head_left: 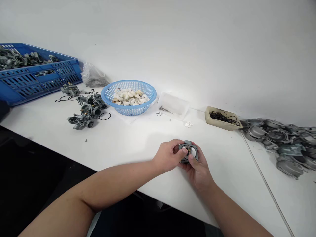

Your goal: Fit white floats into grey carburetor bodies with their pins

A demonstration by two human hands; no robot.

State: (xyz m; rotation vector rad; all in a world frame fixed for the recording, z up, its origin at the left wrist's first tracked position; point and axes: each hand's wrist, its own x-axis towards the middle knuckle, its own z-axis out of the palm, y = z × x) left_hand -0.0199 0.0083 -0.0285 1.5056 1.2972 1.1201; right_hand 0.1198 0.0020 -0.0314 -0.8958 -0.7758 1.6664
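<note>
White table [138, 144]. Blue plastic crate [37, 84] of carburetor castings, far left. Grey casting heap [278, 144], far right. Blue plastic basket [128, 112] of white cylindrical pieces, centre. Beige tray [222, 118] of black O-rings, near wall. Loose carburetor bodies [81, 121], left of basket. Left hand [169, 156], right hand [198, 169]: both grips clenched on round metal carburetor part [189, 151], held over table near front edge.

Carb part [189, 145] partly hidden behind fingers [179, 152]
</note>
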